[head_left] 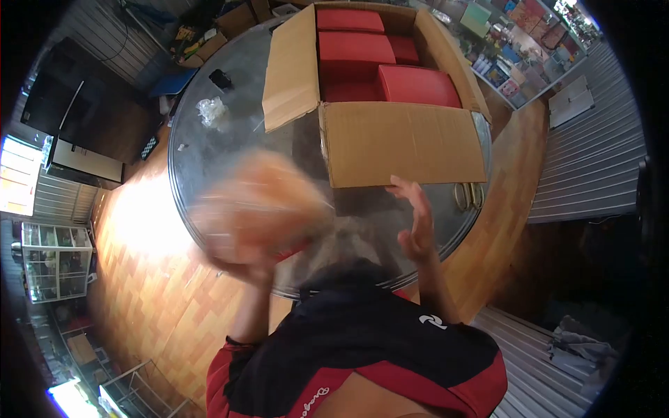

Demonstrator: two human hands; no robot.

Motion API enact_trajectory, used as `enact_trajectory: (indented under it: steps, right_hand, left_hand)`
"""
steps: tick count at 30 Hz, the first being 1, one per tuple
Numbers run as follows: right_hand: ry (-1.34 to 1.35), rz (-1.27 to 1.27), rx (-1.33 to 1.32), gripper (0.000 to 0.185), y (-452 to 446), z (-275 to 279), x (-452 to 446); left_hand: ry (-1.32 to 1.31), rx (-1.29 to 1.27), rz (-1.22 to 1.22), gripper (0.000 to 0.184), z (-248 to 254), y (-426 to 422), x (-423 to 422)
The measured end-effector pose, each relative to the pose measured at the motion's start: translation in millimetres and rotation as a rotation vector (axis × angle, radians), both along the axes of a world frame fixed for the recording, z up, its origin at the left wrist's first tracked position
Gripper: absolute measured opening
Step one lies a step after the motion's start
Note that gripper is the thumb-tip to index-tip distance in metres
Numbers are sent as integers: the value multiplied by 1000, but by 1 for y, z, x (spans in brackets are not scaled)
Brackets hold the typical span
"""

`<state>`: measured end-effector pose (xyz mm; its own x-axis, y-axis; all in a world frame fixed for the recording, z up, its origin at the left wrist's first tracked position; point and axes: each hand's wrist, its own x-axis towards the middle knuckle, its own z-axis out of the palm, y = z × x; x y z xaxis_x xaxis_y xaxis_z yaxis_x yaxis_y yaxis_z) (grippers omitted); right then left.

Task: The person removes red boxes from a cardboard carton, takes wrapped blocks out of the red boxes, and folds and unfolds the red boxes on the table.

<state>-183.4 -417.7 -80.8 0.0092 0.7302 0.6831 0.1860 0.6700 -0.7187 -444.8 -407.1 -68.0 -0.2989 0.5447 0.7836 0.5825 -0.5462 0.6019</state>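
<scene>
My left hand grips a blurred orange package from below, over the left part of the round table. The package looks wrapped in clear film, but motion hides its exact kind. A bit of red shows by its lower edge. My right hand is empty, its fingers apart, just below the front flap of a large open cardboard box. Several red boxes lie inside that carton.
Gold-handled scissors lie near the table's right edge. Crumpled clear plastic and a small black object are at the left. A glass display case stands behind at right; a black cabinet is at far left.
</scene>
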Motion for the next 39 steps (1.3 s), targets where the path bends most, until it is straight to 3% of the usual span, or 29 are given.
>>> enact_trajectory:
  steps: [1,2,4,6,7,10,13,14,16,17,19,21,23,24,26,27,29,32,33,34,36,37,39]
  right_hand:
    - [5,-65,-124,42,2,12,1]
    - [18,-63,-131,42,3,13,5]
    - [-447,-198,-37,24,10,11,14]
    - [-300,-208,-137,18,4,10,6]
    - [-166,-215,-243,13,-2,10,3]
    - [-121,-278,-143,12,-10,27,-1]
    - [72,-365,-215,12,-20,47,5]
    - [74,-397,-167,12,-17,57,6]
    - [-11,-514,-120,13,-1,84,11]
    - [-98,-596,-139,13,7,97,12]
    - [-222,-701,-94,14,43,111,13]
    - [-394,-685,-171,21,82,112,14]
    - [-423,-629,-538,47,116,102,12]
    - [-448,-639,-526,47,132,100,11]
    - [-931,-862,-740,87,168,93,17]
    - [-962,-864,-729,87,187,81,31]
    - [-985,-687,-950,105,216,56,62]
    - [-1163,-643,-1016,105,225,48,58]
    - [-1245,-638,-873,91,223,47,56]
    - [-1246,-643,-890,91,224,49,60]
    - [-1253,-628,-789,68,222,62,65]
    - [-1253,-641,-792,68,216,72,64]
    - [-1015,-884,-637,43,210,92,62]
  left_hand:
    - [-276,-38,136,70,48,19,5]
    - [-337,-51,165,66,65,35,-9]
    - [-397,-96,156,69,83,51,-32]
    - [-695,-195,130,74,69,66,-65]
    - [-710,-244,149,80,58,74,-74]
    - [-577,-384,-108,88,-21,112,-128]
    - [74,-947,329,99,-169,151,-184]
    - [270,-1089,399,101,-186,146,-176]
    - [332,-1385,356,92,-154,138,-147]
    - [336,-1372,337,92,-153,135,-139]
    - [267,-1141,349,71,-156,125,-135]
    - [271,-1019,312,61,-189,115,-148]
    - [251,-888,270,53,-195,112,-158]
    - [157,-825,234,48,-190,108,-154]
    - [17,-766,202,44,-189,109,-149]
    - [4,-747,199,44,-190,110,-149]
    - [3,-749,185,46,-182,107,-149]
    - [10,-708,146,47,-190,107,-154]
    - [-21,-747,100,48,-191,106,-156]
    - [-17,-758,87,48,-190,106,-157]
    - [4,-740,37,48,-187,104,-158]
    - [13,-739,32,48,-188,104,-158]
    - [23,-739,27,47,-187,105,-157]
